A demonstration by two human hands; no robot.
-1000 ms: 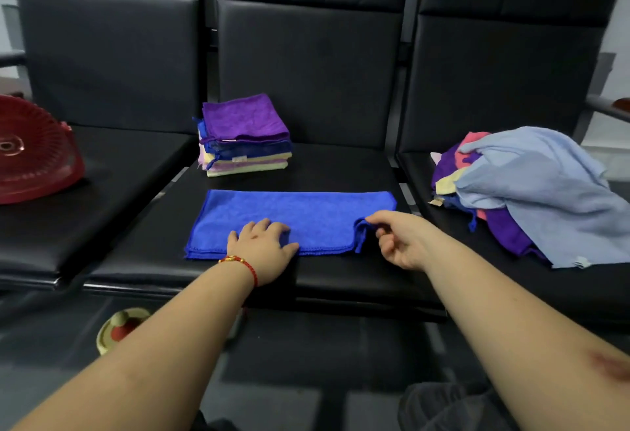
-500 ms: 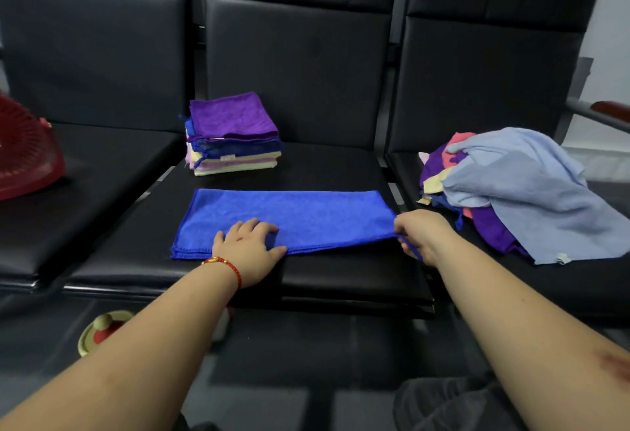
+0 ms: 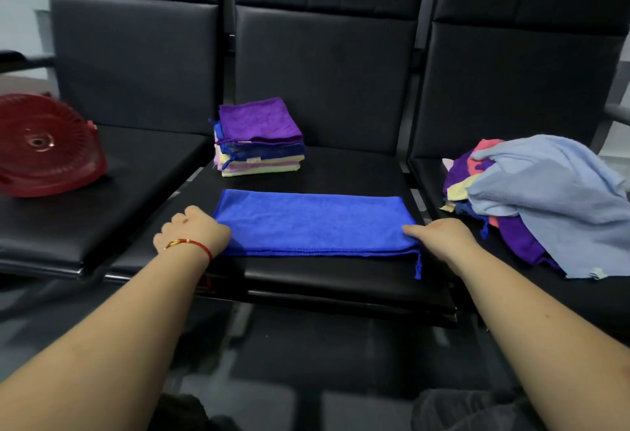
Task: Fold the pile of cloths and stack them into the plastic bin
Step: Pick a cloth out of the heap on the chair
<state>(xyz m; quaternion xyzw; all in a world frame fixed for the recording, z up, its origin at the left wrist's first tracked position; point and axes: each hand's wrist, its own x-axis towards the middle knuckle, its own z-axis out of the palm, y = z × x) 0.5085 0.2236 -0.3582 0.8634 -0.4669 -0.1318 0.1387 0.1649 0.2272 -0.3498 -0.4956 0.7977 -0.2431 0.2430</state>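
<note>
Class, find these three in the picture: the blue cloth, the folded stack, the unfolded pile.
blue cloth (image 3: 313, 222): head view, middle of its top face.
folded stack (image 3: 257, 122): head view, purple top cloth.
unfolded pile (image 3: 552, 192): head view, pale blue cloth on top.

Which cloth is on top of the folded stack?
The purple cloth; the folded cloths under it are dark blue, yellow and pink.

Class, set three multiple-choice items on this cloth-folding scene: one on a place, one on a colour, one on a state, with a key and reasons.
1. Where is the folded stack?
A. middle seat, behind the blue cloth
B. left seat
C. floor

2. What colour is the stack's top cloth?
A. yellow
B. purple
C. pink

3. How does the blue cloth lie?
A. crumpled
B. hanging from a chair back
C. flat, a hand at each end

Key: 1 A, it stands beyond the cloth; 2 B, purple tops it; 3 C, left hand and right hand touch its ends.
</note>
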